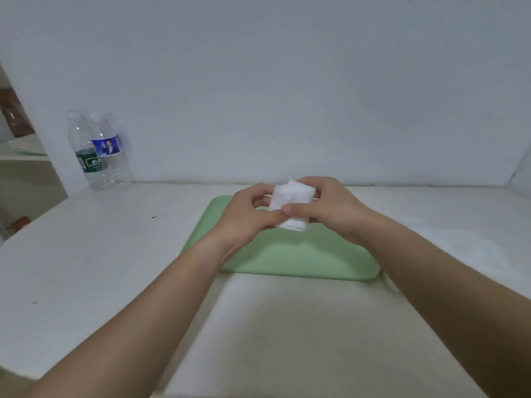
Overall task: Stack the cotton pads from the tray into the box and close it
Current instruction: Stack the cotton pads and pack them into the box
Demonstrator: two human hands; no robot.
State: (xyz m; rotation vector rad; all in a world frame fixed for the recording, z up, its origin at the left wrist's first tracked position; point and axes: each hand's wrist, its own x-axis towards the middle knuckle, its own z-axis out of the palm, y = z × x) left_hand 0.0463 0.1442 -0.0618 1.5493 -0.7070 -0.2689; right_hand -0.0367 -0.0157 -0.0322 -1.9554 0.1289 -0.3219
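A stack of white cotton pads (290, 199) is held up above the far part of the light green tray (301, 259). My left hand (244, 216) grips the stack from the left, and my right hand (330, 208) grips it from the right with the thumb pressed on its front. The tray's visible surface is bare. No box shows in the view; the hands may hide it.
Two clear plastic water bottles (97, 150) stand at the back left by the wall. The white table (86, 268) runs wide on both sides of the tray. A shelf unit (26, 173) borders the table at the far left.
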